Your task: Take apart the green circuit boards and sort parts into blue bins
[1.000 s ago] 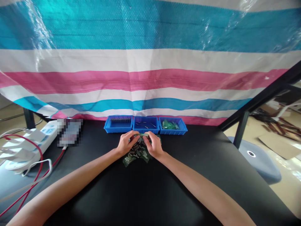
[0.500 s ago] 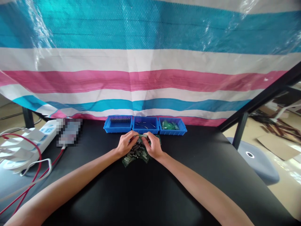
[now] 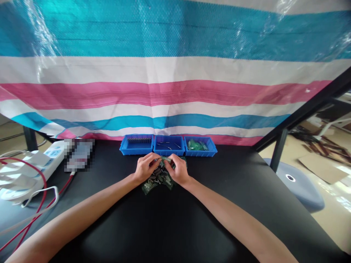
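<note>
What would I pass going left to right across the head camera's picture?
White plastic power strip, pixelated rectangular object, left blue plastic bin of dark cylinders, middle blue bin of thin silvery pieces, right blue bin of green pieces, rounded grey stool.

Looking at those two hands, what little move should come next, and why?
Perhaps lift the pale piece slightly: the left hand and right hand seem to pinch it between them, close by the pile of loose parts, where it might snag. Their fingers also partly hide it.
</note>
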The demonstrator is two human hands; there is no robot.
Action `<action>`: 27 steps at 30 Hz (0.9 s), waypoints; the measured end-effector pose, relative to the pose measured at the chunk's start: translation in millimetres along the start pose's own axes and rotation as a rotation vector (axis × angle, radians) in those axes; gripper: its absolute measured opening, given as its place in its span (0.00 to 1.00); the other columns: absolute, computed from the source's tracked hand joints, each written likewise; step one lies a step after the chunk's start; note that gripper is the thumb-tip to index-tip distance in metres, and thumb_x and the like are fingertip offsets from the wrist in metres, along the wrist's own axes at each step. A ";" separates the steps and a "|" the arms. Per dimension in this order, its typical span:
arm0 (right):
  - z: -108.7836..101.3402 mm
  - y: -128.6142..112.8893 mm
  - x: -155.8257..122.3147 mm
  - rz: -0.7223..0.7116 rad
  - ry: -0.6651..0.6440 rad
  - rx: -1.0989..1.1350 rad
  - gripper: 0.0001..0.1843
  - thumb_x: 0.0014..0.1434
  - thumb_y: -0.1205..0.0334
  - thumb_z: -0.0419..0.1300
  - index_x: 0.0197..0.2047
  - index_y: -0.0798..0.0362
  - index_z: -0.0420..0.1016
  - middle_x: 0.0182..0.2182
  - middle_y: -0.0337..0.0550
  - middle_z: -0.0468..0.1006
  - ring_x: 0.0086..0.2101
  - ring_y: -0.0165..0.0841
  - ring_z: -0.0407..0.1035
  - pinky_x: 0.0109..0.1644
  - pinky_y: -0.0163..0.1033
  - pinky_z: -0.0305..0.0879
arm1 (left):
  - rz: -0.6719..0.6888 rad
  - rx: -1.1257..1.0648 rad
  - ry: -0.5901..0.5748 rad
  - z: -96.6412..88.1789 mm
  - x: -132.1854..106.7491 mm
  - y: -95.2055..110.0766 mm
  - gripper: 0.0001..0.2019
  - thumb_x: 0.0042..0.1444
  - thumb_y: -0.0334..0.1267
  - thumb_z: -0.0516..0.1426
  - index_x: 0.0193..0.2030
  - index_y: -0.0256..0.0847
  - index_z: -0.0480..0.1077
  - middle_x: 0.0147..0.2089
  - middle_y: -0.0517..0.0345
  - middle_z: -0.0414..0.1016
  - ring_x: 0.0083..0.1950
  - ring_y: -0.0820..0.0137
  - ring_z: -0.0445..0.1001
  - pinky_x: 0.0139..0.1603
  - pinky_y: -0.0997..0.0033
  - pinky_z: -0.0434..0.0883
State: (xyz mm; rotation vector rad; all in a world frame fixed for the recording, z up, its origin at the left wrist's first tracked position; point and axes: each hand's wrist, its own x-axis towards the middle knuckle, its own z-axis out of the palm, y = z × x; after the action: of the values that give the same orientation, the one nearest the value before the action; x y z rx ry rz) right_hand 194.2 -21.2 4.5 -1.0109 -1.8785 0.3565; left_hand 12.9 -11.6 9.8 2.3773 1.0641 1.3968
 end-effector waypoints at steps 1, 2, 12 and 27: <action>-0.2 0.0 -0.4 0.001 -0.001 -0.002 0.10 0.64 0.58 0.53 0.31 0.51 0.65 0.24 0.38 0.67 0.26 0.30 0.64 0.33 0.34 0.61 | 0.002 -0.008 -0.003 -0.2 0.2 0.2 0.04 0.61 0.34 0.56 0.40 0.38 0.71 0.34 0.58 0.74 0.29 0.77 0.68 0.32 0.78 0.67; -0.5 -0.1 -0.6 0.002 -0.003 -0.003 0.10 0.64 0.58 0.53 0.31 0.51 0.65 0.25 0.38 0.68 0.26 0.30 0.64 0.33 0.34 0.62 | 0.001 -0.018 -0.007 -0.5 0.5 0.4 0.04 0.61 0.34 0.56 0.40 0.38 0.71 0.34 0.58 0.74 0.29 0.77 0.68 0.32 0.78 0.67; -2.5 -0.4 2.5 0.009 0.007 0.074 0.07 0.65 0.58 0.53 0.41 0.51 0.70 0.33 0.44 0.74 0.34 0.33 0.70 0.40 0.37 0.67 | 0.031 -0.074 -0.003 -2.3 1.6 1.5 0.05 0.62 0.33 0.54 0.41 0.38 0.70 0.36 0.53 0.73 0.37 0.71 0.72 0.38 0.73 0.70; -1.1 0.1 3.1 -0.016 -0.011 0.094 0.09 0.65 0.57 0.53 0.41 0.51 0.72 0.35 0.46 0.75 0.36 0.35 0.70 0.41 0.38 0.67 | 0.086 -0.072 -0.016 -2.6 -1.8 -1.5 0.07 0.63 0.34 0.51 0.38 0.38 0.70 0.36 0.51 0.74 0.38 0.70 0.74 0.39 0.71 0.71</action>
State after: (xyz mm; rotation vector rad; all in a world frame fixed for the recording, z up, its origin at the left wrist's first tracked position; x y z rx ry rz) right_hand 194.5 -18.9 6.8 -0.9322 -1.8606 0.4372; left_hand 9.4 -12.2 9.3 2.4050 0.9019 1.4157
